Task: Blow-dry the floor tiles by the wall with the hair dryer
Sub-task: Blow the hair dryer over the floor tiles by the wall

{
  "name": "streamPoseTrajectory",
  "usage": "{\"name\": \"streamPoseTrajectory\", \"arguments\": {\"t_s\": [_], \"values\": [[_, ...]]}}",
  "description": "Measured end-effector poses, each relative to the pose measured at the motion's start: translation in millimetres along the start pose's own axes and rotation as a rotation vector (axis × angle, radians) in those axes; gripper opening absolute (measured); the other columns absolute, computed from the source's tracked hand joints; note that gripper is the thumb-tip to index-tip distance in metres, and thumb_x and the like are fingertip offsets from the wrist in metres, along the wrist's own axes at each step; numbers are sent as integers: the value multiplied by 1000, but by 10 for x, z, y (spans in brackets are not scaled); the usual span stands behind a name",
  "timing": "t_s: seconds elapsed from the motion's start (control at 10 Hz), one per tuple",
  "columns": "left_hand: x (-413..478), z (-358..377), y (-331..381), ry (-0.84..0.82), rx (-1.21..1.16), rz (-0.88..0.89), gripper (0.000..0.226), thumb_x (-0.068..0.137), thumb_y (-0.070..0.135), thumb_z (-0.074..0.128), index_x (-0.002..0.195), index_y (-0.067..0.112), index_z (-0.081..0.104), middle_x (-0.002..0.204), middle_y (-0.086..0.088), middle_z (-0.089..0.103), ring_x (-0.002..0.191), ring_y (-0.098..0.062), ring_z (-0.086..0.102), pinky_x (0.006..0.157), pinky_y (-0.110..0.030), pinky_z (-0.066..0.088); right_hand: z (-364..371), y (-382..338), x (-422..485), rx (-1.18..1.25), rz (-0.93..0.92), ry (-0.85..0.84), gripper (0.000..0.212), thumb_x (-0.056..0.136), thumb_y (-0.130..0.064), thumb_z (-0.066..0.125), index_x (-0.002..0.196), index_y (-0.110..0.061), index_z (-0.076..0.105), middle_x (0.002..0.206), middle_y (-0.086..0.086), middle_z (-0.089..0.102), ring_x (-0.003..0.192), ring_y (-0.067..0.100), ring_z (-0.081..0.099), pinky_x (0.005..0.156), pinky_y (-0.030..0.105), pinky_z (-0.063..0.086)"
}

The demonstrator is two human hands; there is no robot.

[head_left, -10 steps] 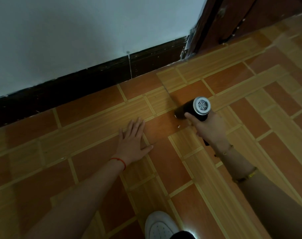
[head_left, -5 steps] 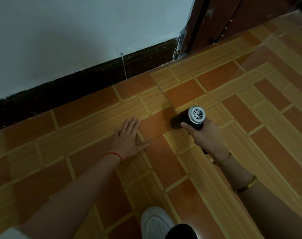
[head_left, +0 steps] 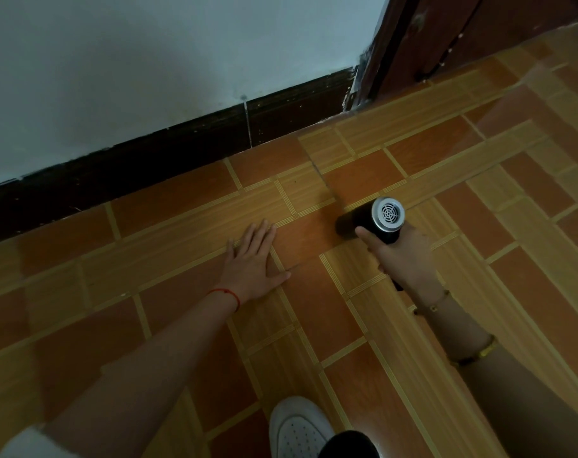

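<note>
Our left hand [head_left: 253, 259] lies flat on the floor, palm down, fingers straight and close together, thumb out to the side, across a seam between a pale strip and a reddish tile; a red string [head_left: 226, 294] circles its wrist. Our right hand [head_left: 403, 256] is curled round the handle of the hair dryer [head_left: 368, 221], thumb up along its body, and the handle is almost wholly hidden in the grip. That forearm wears bracelets [head_left: 433, 304]. The dryer is black with a silver rear grille turned up toward us; its nozzle points away and down, low over the reddish tile just beside the left fingertips. Whether the nozzle touches the tile we cannot tell, nor whether it is running.

The floor tiles [head_left: 182, 200] run in reddish blocks and pale wood-look strips up to a dark skirting [head_left: 188, 160] at the foot of the pale wall [head_left: 149, 71]. The dryer is near that edge but not at it. A brown door frame [head_left: 400, 44] closes the wall's right end, and a white shoe [head_left: 297, 428] shows at the floor's near edge.

We judge the drying is under way, the left hand likely feeling for damp. Next we would sweep the nozzle toward the skirting and along it, holding it off the tile and clear of our left fingers so hot air does not catch them.
</note>
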State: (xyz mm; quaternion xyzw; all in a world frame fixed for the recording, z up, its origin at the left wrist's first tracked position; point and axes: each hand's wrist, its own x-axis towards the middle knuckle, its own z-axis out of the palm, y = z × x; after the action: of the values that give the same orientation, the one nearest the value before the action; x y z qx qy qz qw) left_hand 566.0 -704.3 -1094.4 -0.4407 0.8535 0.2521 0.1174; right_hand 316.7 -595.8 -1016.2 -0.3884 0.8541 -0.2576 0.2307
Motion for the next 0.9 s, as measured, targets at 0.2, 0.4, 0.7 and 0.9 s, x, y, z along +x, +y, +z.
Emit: {"name": "streamPoseTrajectory", "arguments": {"t_s": [0.2, 0.4, 0.7, 0.9], "values": [[-5, 10, -4, 0, -7, 0, 100, 88, 73, 43, 155, 30, -18, 162, 12, -28, 150, -14, -25, 120, -56, -11, -50, 2, 17, 10, 11, -41, 55, 77, -65, 63, 96, -14, 62, 67, 1, 72, 42, 6, 62, 51, 26, 50], [-2, 12, -8, -1, -15, 4, 100, 88, 72, 44, 155, 30, -17, 162, 11, -27, 150, -14, -25, 120, -57, -12, -21, 32, -14, 42, 51, 83, 67, 73, -72, 60, 105, -13, 63, 77, 2, 72, 59, 19, 68, 59, 32, 55], [-2, 7, -6, 4, -16, 4, 100, 88, 71, 45, 155, 30, -16, 163, 11, -26, 150, -15, -24, 120, -56, -11, -44, 5, -51, -54, -13, -5, 59, 79, -67, 60, 95, -10, 65, 61, -5, 66, 46, 7, 62, 54, 20, 45], [-7, -3, -7, -12, -11, 0, 100, 88, 72, 43, 155, 30, -18, 162, 12, -28, 150, -14, -25, 120, -57, -10, -61, 8, -45, -78, -50, -79, 95, 58, -95, 44, 112, -18, 59, 85, -5, 72, 71, 20, 68, 70, 39, 59]]}}
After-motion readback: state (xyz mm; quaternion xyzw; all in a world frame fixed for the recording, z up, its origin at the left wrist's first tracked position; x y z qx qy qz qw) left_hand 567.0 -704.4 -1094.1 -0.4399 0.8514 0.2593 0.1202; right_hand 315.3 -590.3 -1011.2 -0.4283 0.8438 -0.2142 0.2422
